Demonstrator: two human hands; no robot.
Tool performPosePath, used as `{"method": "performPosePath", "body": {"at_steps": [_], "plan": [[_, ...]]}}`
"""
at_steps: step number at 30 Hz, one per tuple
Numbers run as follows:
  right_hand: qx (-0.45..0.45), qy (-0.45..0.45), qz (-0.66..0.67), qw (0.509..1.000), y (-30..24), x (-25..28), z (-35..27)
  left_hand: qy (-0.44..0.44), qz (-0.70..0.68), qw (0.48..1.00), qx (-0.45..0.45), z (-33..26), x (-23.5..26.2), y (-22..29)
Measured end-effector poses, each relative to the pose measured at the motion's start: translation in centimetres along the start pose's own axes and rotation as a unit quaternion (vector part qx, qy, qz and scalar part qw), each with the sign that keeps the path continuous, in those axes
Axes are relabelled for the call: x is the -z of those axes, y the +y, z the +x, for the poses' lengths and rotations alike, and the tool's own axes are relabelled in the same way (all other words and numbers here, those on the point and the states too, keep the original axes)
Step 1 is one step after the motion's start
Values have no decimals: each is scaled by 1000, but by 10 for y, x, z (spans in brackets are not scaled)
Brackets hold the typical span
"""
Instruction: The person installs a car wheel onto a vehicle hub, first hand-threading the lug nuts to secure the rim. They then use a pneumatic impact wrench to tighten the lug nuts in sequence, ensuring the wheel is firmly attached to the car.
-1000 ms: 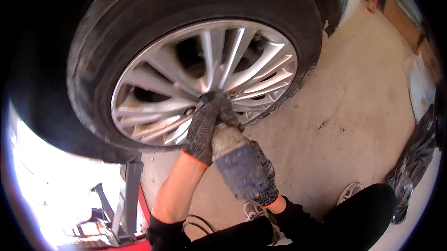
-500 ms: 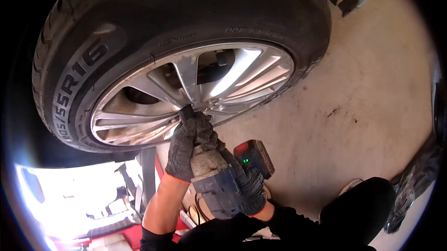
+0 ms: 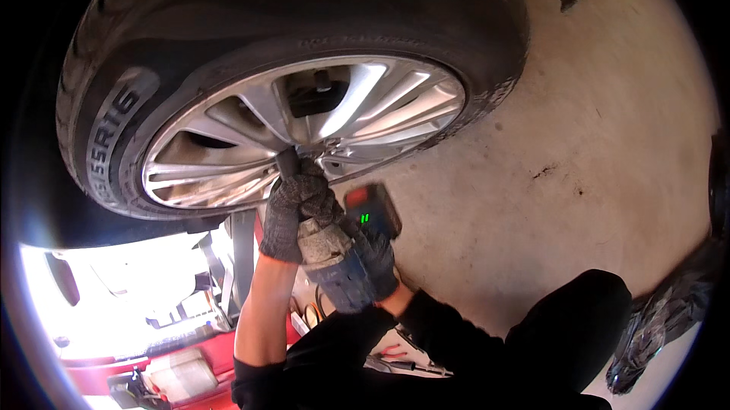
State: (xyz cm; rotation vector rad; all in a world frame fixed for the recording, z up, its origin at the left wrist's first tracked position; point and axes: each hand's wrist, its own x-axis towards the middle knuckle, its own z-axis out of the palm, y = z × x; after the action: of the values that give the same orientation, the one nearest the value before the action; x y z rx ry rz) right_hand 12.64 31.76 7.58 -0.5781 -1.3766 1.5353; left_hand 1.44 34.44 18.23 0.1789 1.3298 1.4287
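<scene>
Since half a second ago: wheel (image 3: pixel 304 136) barely shifted in view, socket (image 3: pixel 287 161) now seated nearer hub, battery pack (image 3: pixel 372 211) more exposed, green light showing. Left hand (image 3: pixel 293 208), gloved, fingers wrapped around nose of impact wrench (image 3: pixel 331 258), steadying it. Right hand (image 3: pixel 374 258), gloved, closed around wrench grip. Socket touches rim by lug area, between spokes; judged engaged on fastener. Tyre (image 3: pixel 296 22) raised above concrete floor (image 3: pixel 578 144). Red tool cart (image 3: pixel 182 364) lower left.
</scene>
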Motion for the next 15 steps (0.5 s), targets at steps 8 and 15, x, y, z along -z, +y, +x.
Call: {"method": "performPosePath", "body": {"at_steps": [8,15], "plan": [[-135,-10,-120,984,-76,-21,-93,-98,-105,989,30,-51,-25,-2],[36,-54,-126,990,21,-14,-108,33,42,998,16,-64,3,-29]]}}
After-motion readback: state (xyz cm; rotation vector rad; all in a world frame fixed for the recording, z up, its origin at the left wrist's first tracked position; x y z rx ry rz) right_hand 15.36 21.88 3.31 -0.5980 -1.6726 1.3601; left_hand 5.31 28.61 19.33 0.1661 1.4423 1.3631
